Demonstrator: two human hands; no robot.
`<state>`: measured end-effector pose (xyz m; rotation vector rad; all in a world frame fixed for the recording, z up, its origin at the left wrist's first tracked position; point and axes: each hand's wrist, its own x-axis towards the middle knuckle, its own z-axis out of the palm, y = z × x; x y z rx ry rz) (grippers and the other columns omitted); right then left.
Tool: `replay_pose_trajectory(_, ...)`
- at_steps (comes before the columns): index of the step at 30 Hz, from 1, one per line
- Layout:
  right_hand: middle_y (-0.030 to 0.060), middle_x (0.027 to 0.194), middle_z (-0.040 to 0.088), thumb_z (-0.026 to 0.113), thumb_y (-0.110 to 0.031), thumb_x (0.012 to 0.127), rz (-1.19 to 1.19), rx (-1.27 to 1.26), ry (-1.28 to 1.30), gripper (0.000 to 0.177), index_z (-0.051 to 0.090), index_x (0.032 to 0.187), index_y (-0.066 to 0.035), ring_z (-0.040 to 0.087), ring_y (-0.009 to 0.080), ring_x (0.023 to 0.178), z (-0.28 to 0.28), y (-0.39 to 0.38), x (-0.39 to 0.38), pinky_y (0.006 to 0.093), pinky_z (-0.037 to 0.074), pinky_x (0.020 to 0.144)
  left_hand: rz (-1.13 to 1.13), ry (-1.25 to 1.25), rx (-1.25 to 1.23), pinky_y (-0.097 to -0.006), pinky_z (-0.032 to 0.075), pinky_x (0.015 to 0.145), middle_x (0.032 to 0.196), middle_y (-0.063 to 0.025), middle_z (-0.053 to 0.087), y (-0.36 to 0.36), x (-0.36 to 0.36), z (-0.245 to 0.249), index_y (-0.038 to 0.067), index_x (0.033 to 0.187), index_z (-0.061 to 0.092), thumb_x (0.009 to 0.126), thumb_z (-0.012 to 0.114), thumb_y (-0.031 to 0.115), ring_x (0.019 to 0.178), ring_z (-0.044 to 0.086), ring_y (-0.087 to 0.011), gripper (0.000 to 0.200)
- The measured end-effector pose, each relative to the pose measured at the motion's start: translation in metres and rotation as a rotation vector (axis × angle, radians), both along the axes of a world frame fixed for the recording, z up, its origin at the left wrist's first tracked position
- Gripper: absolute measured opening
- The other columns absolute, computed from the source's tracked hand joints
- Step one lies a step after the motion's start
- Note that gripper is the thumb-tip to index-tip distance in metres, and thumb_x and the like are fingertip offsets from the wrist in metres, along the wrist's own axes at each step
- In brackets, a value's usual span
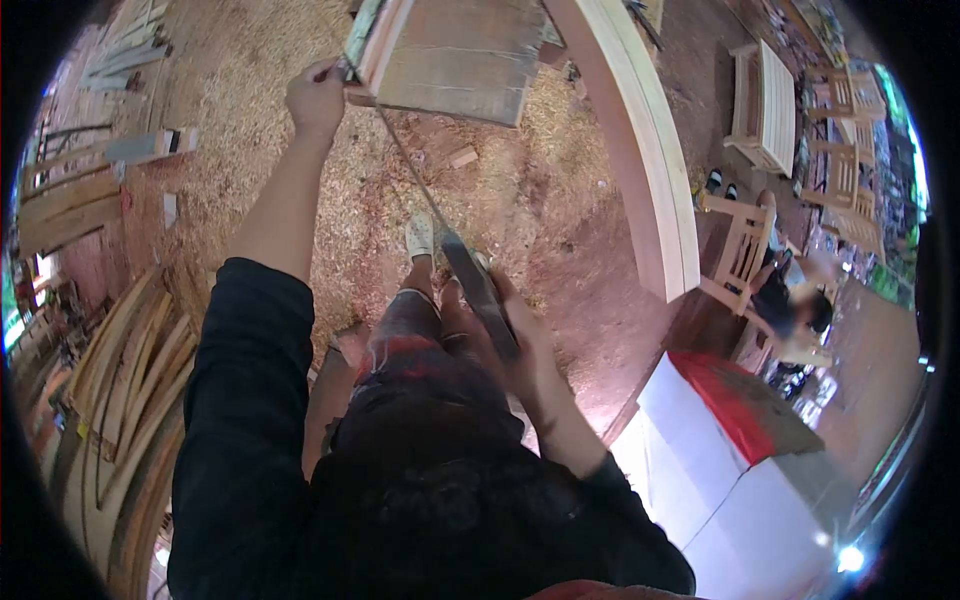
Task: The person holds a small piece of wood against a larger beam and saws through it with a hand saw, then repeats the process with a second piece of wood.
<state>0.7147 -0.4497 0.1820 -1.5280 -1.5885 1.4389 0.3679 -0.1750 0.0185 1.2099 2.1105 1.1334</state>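
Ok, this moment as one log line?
right hand: grips dark block; left hand: at thin strip, grip unclear; curved beam: right side; floor: wood shavings

From my head view, my right hand grips a long dark tool, and a thin dark line runs from its tip up to my curled left hand, near a wooden panel. I see a curved beam rising on the right, curved planks piled left, and shavings across the floor.
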Motion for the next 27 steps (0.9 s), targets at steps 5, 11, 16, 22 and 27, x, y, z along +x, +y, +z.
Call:
replay_pose_trajectory(5, 0.0192, 0.108, 0.072, 0.071, -0.019, 0.099, -0.051, 0.001, -0.062, 0.05, 0.058, 0.144, -0.002, 0.076, 0.0304, 0.1, 0.014, -0.034, 0.012, 0.0418, 0.058, 0.084, 0.03, -0.073, -0.034, -0.0342, 0.058, 0.083, 0.096, -0.0137, 0.082, -0.013, 0.02, 0.022, 0.001, 0.109, 0.083, 0.095, 0.081, 0.025, 0.085, 0.076, -0.0209, 0.028)
replay_pose_trajectory(11, 0.0273, 0.106, 0.072, 0.07, -0.024, 0.101, -0.025, 0.266, 0.105, 0.045, 0.061, 0.139, -0.002, 0.072, 0.047, 0.094, -0.067, 0.169, -0.119, 0.0473, 0.056, 0.082, 0.018, -0.093, -0.076, -0.0336, 0.059, 0.076, 0.093, -0.0141, 0.082, -0.009, 0.02, 0.026, 0.001, 0.108, 0.082, 0.099, 0.077, 0.021, 0.08, 0.076, -0.0181, 0.023)
replay_pose_trajectory(16, 0.0266, 0.102, 0.072, 0.071, -0.027, 0.101, 0.029, 0.121, -0.067, 0.046, 0.061, 0.138, -0.002, 0.072, 0.0473, 0.095, -0.014, 0.214, -0.147, 0.0487, 0.056, 0.082, 0.032, -0.147, -0.013, -0.0335, 0.059, 0.077, 0.092, -0.0132, 0.082, -0.012, 0.019, 0.03, 0.002, 0.109, 0.083, 0.098, 0.077, 0.021, 0.081, 0.076, -0.0183, 0.022)
replay_pose_trajectory(22, 0.0244, 0.11, 0.073, 0.068, -0.026, 0.102, -0.052, 0.109, -0.03, 0.051, 0.057, 0.147, -0.004, 0.075, 0.0419, 0.102, -0.011, 0.063, -0.053, 0.0468, 0.057, 0.086, 0.05, -0.02, -0.108, -0.035, 0.059, 0.083, 0.097, -0.0126, 0.083, -0.008, 0.022, 0.039, 0.007, 0.11, 0.085, 0.096, 0.079, 0.024, 0.088, 0.078, -0.0199, 0.023)
replay_pose_trajectory(27, 0.0258, 0.131, 0.071, 0.07, -0.026, 0.102, 0.011, -0.032, -0.085, 0.063, 0.047, 0.156, -0.003, 0.073, 0.0397, 0.122, 0.028, -0.049, 0.027, 0.0457, 0.058, 0.099, 0.067, -0.122, -0.045, -0.035, 0.059, 0.086, 0.096, -0.0142, 0.083, -0.009, 0.017, 0.013, 0.005, 0.112, 0.084, 0.095, 0.08, 0.027, 0.089, 0.078, -0.0225, 0.028)
